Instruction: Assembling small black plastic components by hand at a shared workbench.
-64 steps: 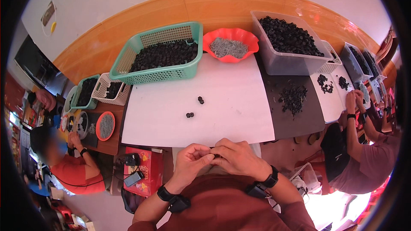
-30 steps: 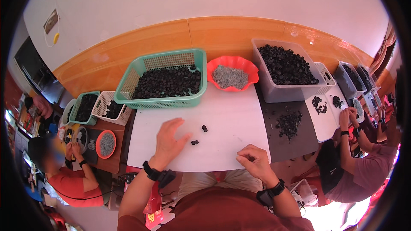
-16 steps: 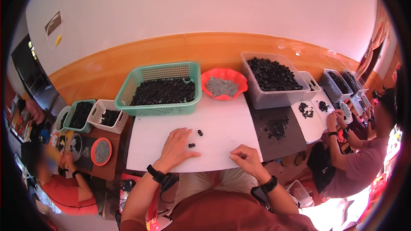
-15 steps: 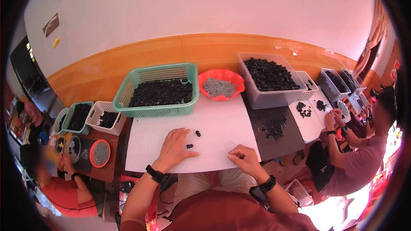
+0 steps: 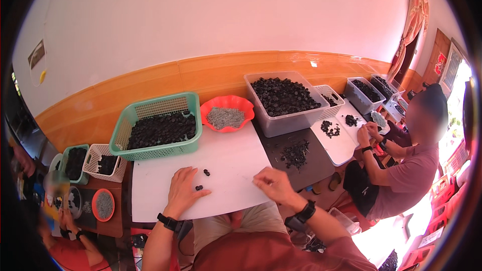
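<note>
My left hand (image 5: 182, 190) rests on the white board (image 5: 233, 158) with its fingers stretched and the thumb apart. Two small black pieces lie beside it: one black piece (image 5: 206, 172) past the fingers, another black piece (image 5: 199, 187) between fingers and thumb. Each looks like a pair of joined round knobs. At the board's right edge is my right hand (image 5: 275, 184), its fingers curled and thumb and forefinger pinched together. Whatever the pinch holds, if anything, is too small to make out. Next to this hand, a loose heap of black parts (image 5: 295, 154) lies on a dark mat (image 5: 314, 169).
Behind the board stand a green basket (image 5: 156, 155) of black pieces, a red scalloped bowl (image 5: 249, 115) of thin grey pins, and a clear bin (image 5: 288, 126) heaped with black parts. People work at both sides; one person (image 5: 401, 180) sits at the right.
The view has swung right, so the scene sits further left and lower. My right hand has shifted slightly toward the dark mat. The left hand and the two black pieces hold their places.
</note>
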